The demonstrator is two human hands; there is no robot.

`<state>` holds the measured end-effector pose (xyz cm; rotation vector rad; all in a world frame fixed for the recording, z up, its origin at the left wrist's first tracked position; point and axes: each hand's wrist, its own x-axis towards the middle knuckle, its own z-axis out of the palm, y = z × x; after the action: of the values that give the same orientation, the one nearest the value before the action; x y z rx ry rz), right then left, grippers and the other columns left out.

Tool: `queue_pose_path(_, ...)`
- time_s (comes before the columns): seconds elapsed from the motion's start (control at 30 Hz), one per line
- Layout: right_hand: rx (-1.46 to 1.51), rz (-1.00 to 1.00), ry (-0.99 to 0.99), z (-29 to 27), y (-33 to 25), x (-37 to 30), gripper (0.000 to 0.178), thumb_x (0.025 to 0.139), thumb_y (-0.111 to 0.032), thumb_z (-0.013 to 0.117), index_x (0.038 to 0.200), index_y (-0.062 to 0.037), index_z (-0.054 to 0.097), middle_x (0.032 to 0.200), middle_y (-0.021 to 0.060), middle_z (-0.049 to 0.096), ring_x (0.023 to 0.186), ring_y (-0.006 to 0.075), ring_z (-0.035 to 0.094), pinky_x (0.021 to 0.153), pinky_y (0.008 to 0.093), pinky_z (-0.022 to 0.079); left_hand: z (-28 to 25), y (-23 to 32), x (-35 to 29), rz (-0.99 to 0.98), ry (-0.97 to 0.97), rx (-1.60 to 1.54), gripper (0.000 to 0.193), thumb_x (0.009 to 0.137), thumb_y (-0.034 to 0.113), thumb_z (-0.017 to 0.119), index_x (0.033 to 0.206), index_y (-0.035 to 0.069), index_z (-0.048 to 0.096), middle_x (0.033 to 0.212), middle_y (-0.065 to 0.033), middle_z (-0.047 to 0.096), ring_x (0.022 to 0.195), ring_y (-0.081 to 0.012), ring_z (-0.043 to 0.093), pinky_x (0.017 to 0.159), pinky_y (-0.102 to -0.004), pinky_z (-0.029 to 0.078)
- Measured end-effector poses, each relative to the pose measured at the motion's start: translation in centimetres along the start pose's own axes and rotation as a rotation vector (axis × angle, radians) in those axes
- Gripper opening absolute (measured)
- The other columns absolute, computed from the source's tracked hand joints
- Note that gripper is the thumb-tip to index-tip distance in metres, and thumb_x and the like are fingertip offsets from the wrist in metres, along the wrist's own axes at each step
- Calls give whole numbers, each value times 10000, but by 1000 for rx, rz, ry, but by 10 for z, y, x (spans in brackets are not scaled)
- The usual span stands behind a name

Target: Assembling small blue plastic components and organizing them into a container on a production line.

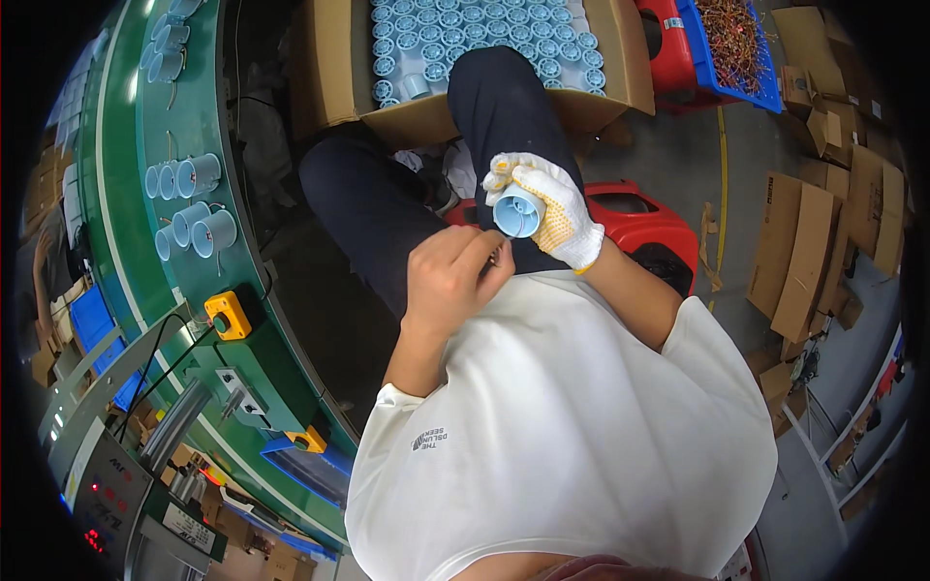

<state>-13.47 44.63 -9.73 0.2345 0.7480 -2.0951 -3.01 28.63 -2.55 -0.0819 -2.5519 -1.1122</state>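
Observation:
My right hand (554, 208), in a white knit glove with yellow dots, is wrapped round a light blue plastic cup-shaped part (518, 213). The part's open end faces up toward me, and some thin shape shows inside it. Bare and pinched, my left hand (453, 276) has its fingertips at the cup's near rim; what they hold is too small to make out. Both hands are above my lap. Past my knees, an open cardboard box (417, 126) holds many similar light blue cups (489, 29) in rows.
Along the left runs a green workbench (184, 107) with several blue cups (199, 174) trailing thin wires. A yellow button box (228, 316) and a machine with a red display (107, 494) stand nearer. Red stools (630, 218), a blue bin of wires (727, 48) and cartons (794, 252) are to the right.

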Motion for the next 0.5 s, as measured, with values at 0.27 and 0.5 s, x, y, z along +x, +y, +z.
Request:
queue_pose_path(0.27,-30,9,-24,0,6,-2,266,1077,-126,566,1254,25,694,1130,136,751,1017,200,739,924,334,605,-1,-1,-2,-56,90,34,134,721,-17,792,790,42,693,617,-41,579,513,-178,555,486,-300,423)
queue_pose_path(0.5,-3,30,-54,0,7,0,272,1079,-133,568,1262,25,693,1140,136,756,1022,194,739,928,331,603,-10,3,-2,-126,90,28,108,720,-13,775,762,36,689,615,-43,580,504,-172,555,484,-295,426)
